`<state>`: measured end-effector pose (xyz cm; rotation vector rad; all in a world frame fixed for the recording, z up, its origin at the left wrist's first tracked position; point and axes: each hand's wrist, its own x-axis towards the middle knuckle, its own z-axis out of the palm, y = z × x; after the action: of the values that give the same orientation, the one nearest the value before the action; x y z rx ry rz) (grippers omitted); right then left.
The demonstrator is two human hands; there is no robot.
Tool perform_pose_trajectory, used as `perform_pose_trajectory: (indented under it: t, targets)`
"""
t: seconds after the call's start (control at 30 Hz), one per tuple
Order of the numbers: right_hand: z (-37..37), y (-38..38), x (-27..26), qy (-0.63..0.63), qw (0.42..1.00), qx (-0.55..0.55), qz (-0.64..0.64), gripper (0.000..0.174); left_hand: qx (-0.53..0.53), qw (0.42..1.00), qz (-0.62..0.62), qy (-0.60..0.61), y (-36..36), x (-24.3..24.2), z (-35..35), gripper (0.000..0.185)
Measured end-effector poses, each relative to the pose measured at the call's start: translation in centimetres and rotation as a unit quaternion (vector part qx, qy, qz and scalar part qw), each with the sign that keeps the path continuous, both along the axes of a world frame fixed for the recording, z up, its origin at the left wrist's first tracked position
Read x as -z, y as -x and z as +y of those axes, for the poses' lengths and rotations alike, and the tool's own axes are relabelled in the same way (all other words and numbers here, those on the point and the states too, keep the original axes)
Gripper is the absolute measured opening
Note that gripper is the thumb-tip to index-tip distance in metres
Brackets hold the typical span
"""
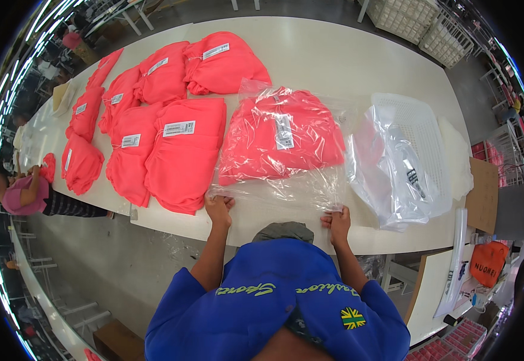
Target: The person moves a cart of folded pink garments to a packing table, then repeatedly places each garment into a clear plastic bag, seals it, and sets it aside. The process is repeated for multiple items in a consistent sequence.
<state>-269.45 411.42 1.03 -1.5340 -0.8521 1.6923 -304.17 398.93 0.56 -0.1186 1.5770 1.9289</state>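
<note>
A folded coral-pink garment with a printed label lies inside a clear plastic bag on the white table. The bag's loose edge is towards me, flat and see-through. My left hand pinches the near left corner of that edge, beside the neighbouring folded garment. At the near right corner, my right hand grips the plastic between thumb and fingers. The garment lies beyond both hands, and neither hand touches it.
Several folded, tagged coral garments lie in rows to the left. On the right, clear plastic bags drape over a white perforated basket. A side table stands at lower right. Another person works at the table's far left.
</note>
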Motion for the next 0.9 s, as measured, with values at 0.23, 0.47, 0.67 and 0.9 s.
perform_pose_trajectory:
  t: [0.23, 0.47, 0.67, 0.9]
  targets:
    - [8.0, 4.2, 2.5, -0.257, 0.955, 0.01, -0.15, 0.075, 0.052, 0.997, 0.057, 0.019, 2.6, 0.0, 3.6, 0.013]
    - [11.8, 7.8, 1.4, -0.345, 0.906, -0.083, -0.232, 0.087, 0.216, 0.963, 0.145, 0.07, 1.7, 0.3, 5.9, 0.01]
    - [15.0, 12.9, -1.5, -0.257, 0.938, -0.12, -0.198, 0.068, 0.076, 0.976, 0.196, 0.065, 8.3, 2.6, 13.4, 0.014]
    - [11.3, 4.0, 1.9, -0.322, 0.91, -0.097, -0.244, 0.06, -0.05, 0.997, 0.056, -0.01, 5.7, 2.4, 7.7, 0.016]
